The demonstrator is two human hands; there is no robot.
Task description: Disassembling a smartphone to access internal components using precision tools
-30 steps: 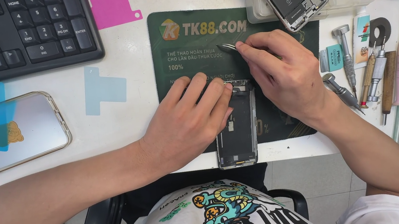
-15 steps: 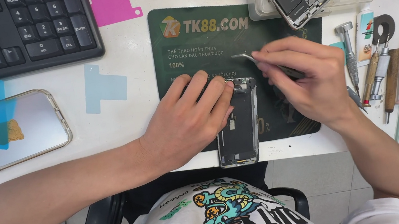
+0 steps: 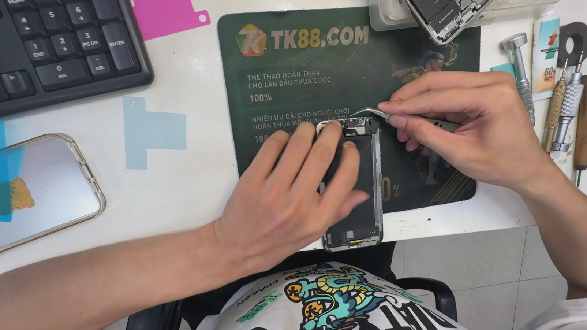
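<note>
**Phone screen panel pinned flat, tweezers at its top edge**

Lying on the green mat (image 3: 275, 71) at the worktop (image 3: 184, 177) front edge: phone screen panel (image 3: 365, 201), thin, light, stiff but fragile, with delicate flex parts at its top; best held by the side edges, pressing flat. Left hand (image 3: 290, 198) spreading open over the panel, fingers pressing down, gripping nothing. Right hand (image 3: 470, 126) pinching closed on metal tweezers (image 3: 361, 114). Compared with half a second ago: tweezer tip moving down from the mat onto the panel's top edge.
</note>
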